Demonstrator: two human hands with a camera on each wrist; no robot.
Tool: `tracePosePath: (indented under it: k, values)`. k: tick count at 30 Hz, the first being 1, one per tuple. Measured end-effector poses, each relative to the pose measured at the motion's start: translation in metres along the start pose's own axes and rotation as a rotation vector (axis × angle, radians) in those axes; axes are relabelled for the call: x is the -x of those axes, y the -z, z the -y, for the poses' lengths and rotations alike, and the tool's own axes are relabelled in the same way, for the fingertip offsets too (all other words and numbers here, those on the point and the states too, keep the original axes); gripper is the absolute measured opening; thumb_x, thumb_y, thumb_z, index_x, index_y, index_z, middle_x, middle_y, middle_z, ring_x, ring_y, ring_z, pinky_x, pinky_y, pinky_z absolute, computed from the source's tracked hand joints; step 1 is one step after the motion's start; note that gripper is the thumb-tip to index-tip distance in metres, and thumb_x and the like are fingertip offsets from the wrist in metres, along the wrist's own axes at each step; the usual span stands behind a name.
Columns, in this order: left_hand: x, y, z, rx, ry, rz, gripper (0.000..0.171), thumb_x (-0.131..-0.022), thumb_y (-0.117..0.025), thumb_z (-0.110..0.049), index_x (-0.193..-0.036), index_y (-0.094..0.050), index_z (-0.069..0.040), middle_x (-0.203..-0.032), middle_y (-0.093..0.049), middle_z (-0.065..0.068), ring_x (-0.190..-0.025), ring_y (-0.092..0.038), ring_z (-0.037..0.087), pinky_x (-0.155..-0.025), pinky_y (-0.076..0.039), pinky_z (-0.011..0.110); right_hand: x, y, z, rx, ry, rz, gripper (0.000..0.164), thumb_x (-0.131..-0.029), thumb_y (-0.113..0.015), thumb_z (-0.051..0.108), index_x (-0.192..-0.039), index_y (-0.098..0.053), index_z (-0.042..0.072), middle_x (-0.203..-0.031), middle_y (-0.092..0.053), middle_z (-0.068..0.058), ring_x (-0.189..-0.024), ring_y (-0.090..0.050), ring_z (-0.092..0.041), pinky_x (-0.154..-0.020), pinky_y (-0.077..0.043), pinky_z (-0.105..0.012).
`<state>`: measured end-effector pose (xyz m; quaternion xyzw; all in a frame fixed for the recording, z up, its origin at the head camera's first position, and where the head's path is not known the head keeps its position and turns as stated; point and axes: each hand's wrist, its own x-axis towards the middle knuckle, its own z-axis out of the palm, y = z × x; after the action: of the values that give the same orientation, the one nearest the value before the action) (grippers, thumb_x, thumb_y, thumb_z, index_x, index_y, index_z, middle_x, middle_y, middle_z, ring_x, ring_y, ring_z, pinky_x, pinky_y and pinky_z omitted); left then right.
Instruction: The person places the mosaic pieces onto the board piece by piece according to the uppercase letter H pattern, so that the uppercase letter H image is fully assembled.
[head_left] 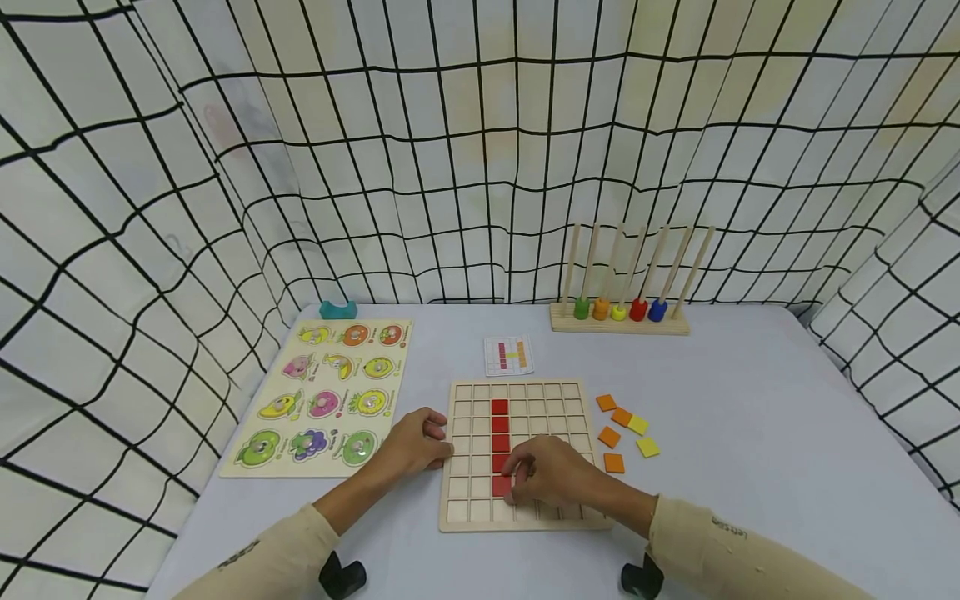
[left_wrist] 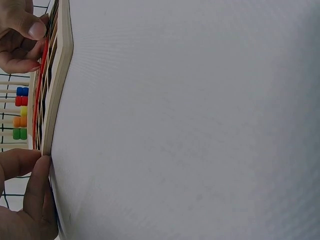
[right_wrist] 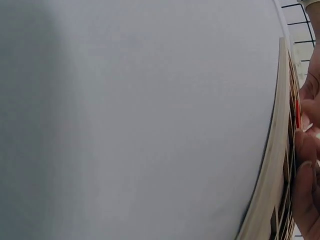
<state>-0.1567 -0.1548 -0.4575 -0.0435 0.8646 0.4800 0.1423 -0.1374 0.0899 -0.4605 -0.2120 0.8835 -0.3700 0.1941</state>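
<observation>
Five red tiles (head_left: 500,424) sit in the grid board (head_left: 480,527), third column from its left edge, long axis running towards the far edge. Left hand (head_left: 415,442) pinches the left edge; right hand (head_left: 551,473), fingers bent, meets the nearmost tile, grip undeterminable

We see a board (head_left: 459,467) of pale, matt, bare-looking wood, its edge smooth in both wrist views. The red tiles (head_left: 500,425) look flat, smooth and matt, as do the orange tiles (head_left: 610,436) and yellow tiles (head_left: 648,447). We take the card (head_left: 508,356) for printed paper. The rack (head_left: 621,324) is plain pale wood; its beads (head_left: 638,310) look smooth. The table (head_left: 750,392) shows us a matt white surface, faintly textured in the left wrist view. The sleeves (head_left: 735,546) are matt cloth.
</observation>
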Motion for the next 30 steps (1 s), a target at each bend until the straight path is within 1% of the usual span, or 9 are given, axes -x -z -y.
tracePosePath:
  k: [5, 8, 12, 14, 17, 21, 26, 30]
  values:
    - [-0.001, 0.0, 0.001, 0.004, -0.003, -0.001, 0.041, -0.08, -0.073, -0.002, -0.118, -0.06, 0.001, -0.097, -0.059, 0.01, -0.078, -0.062, 0.017, -0.066, -0.061, 0.027, 0.002, 0.013, -0.007, -0.024, 0.076, 0.044, 0.019, -0.081, -0.084, 0.027, -0.096, -0.075, 0.021, -0.074, -0.064, 0.011, -0.067, -0.056, -0.007, -0.058, -0.047, -0.02]
    - [-0.002, 0.0, 0.002, 0.006, -0.004, -0.002, 0.041, -0.08, -0.073, -0.002, -0.118, -0.06, 0.001, -0.098, -0.059, 0.01, -0.079, -0.062, 0.017, -0.066, -0.061, 0.027, 0.005, 0.025, -0.015, -0.043, 0.114, 0.069, 0.02, -0.084, -0.081, 0.03, -0.101, -0.075, 0.021, -0.079, -0.066, 0.012, -0.064, -0.055, -0.006, -0.056, -0.049, -0.02]
    - [-0.001, -0.001, 0.002, 0.016, -0.004, -0.003, 0.041, -0.08, -0.074, -0.002, -0.118, -0.06, 0.001, -0.098, -0.059, 0.01, -0.079, -0.062, 0.017, -0.067, -0.062, 0.027, 0.011, 0.043, -0.027, -0.06, 0.153, 0.069, 0.022, -0.086, -0.08, 0.029, -0.105, -0.074, 0.019, -0.084, -0.067, 0.011, -0.063, -0.054, -0.007, -0.056, -0.049, -0.02]
    - [-0.001, -0.001, 0.002, 0.016, -0.005, -0.003, 0.041, -0.08, -0.074, -0.002, -0.118, -0.06, 0.001, -0.098, -0.059, 0.011, -0.079, -0.062, 0.017, -0.067, -0.062, 0.028, 0.015, 0.053, -0.034, -0.06, 0.167, 0.056, 0.024, -0.086, -0.08, 0.029, -0.107, -0.074, 0.017, -0.086, -0.068, 0.011, -0.067, -0.056, -0.009, -0.058, -0.049, -0.019]
    - [0.0, -0.001, 0.002, 0.019, -0.004, -0.002, 0.041, -0.08, -0.074, -0.002, -0.118, -0.06, 0.001, -0.098, -0.059, 0.011, -0.08, -0.063, 0.017, -0.067, -0.062, 0.028, 0.024, 0.068, -0.043, -0.05, 0.165, 0.036, 0.028, -0.087, -0.078, 0.029, -0.111, -0.074, 0.016, -0.088, -0.069, 0.01, -0.069, -0.056, -0.01, -0.058, -0.048, -0.02]
    - [0.0, -0.001, 0.001, 0.019, 0.004, -0.001, 0.04, -0.081, -0.074, -0.002, -0.118, -0.059, 0.001, -0.099, -0.059, 0.011, -0.08, -0.063, 0.017, -0.068, -0.062, 0.028, 0.034, 0.085, -0.057, -0.055, 0.171, 0.019, 0.03, -0.088, -0.077, 0.028, -0.114, -0.074, 0.013, -0.09, -0.07, 0.009, -0.066, -0.053, -0.008, -0.056, -0.047, -0.019]
    - [0.0, -0.001, 0.001, 0.018, 0.016, -0.001, 0.04, -0.082, -0.074, -0.003, -0.118, -0.059, 0.001, -0.1, -0.059, 0.011, -0.082, -0.063, 0.018, -0.069, -0.062, 0.029, 0.044, 0.099, -0.079, -0.05, 0.184, -0.004, 0.028, -0.088, -0.078, 0.025, -0.113, -0.075, 0.012, -0.093, -0.07, 0.006, -0.067, -0.052, -0.008, -0.056, -0.045, -0.019]
    - [0.0, -0.001, 0.0, 0.018, 0.009, 0.001, 0.04, -0.082, -0.073, -0.003, -0.119, -0.059, 0.001, -0.1, -0.059, 0.011, -0.081, -0.063, 0.018, -0.07, -0.062, 0.029, 0.053, 0.109, -0.093, -0.064, 0.166, -0.02, 0.028, -0.087, -0.078, 0.026, -0.112, -0.075, 0.013, -0.096, -0.072, 0.003, -0.068, -0.055, -0.009, -0.057, -0.048, -0.02]
